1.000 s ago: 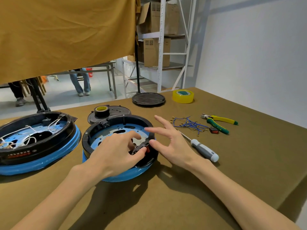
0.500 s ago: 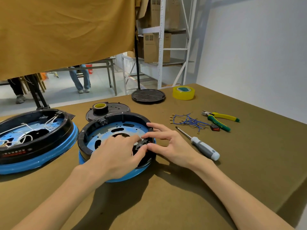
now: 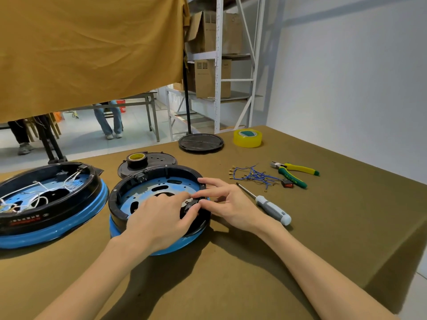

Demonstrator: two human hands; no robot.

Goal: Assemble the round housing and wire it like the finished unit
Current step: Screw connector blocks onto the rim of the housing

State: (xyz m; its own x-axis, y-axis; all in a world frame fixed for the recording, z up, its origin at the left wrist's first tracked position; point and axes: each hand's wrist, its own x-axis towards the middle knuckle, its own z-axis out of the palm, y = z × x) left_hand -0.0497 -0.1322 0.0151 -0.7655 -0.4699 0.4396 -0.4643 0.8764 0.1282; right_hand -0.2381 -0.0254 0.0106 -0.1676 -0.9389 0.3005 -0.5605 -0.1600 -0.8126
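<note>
The left hand covers the near part of the housing, so the floor beneath it is hidden. Its fingers curl onto a small black part at the housing's right inner rim; little of that part shows. The right hand meets it from outside the rim, thumb and forefinger closed on the same part, the other fingers resting along the black ring.

The finished unit is cut off by the left edge. A red label on its black wall carries writing too blurred to read. Lettering on the green handle of the pliers is also illegible.

The housing stands on the counter, near its middle, just right of the finished unit. It is round, with a black upper ring, a blue base band and a blue floor pierced by holes and slots. A black connector sits at its far inner wall. No wires lie in it, while white wires cross the finished unit's floor.

Right of the housing lie a screwdriver, blue wires and a red switch.
</note>
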